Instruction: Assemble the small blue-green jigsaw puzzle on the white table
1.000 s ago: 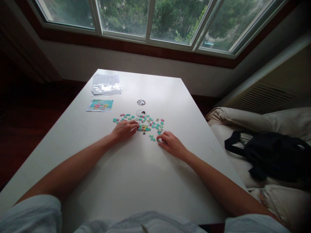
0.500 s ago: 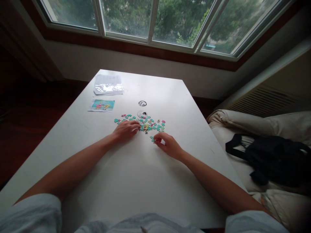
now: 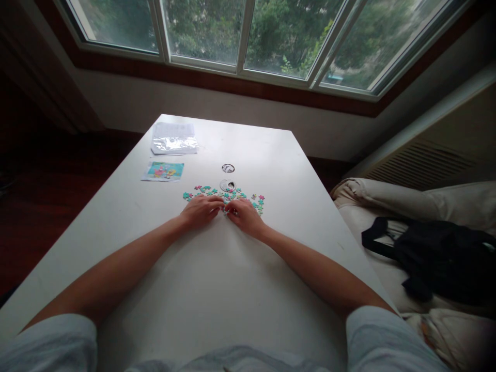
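Teal pieces (image 3: pixel 237 191); hands (image 3: pixel 198 210) (image 3: pixel 245 216) close together

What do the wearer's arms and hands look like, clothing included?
The left sleeve and right sleeve are pale grey-blue, loose and faintly streaked, leaving the forearms bare. The left hand and right hand are ungloved, with no watch or bracelet visible.

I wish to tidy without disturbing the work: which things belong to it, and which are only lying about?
In the work:
pieces, at the left hand and right hand
picture, probably, as its colours resemble theirs

Lying about, it seems:
packet, far left
black item, at right, perhaps a bag
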{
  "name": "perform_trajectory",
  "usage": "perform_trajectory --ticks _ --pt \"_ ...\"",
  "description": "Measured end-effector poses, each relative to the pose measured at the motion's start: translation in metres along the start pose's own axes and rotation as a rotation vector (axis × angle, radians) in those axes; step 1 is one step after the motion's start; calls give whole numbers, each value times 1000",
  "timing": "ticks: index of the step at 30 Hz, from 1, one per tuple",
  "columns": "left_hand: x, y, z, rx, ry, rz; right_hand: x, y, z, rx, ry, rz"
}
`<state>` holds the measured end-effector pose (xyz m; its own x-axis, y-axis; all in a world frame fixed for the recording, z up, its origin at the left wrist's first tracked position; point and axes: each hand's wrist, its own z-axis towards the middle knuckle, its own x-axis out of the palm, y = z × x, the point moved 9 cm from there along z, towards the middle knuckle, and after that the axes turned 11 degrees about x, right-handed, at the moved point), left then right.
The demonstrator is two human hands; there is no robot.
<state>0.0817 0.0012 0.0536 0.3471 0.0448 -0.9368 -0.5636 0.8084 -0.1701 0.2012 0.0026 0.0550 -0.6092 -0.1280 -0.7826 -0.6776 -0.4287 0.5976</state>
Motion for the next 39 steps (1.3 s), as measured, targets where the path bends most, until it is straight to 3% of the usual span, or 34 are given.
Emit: perform_trajectory --ticks 5,18,28,39 --pt "0 0 0 -7 10 -2 -4 -1 -4 -7 -54 -56" --pt "3 1 0 -14 26 3 0 -5 -9 -15 -62 -172" --pt "1 -2 0 -24 26 18 -1 5 -11 -77 -38 -285" --pt "-1 -2 0 -28 15 8 1 2 -12 -99 -50 -293"
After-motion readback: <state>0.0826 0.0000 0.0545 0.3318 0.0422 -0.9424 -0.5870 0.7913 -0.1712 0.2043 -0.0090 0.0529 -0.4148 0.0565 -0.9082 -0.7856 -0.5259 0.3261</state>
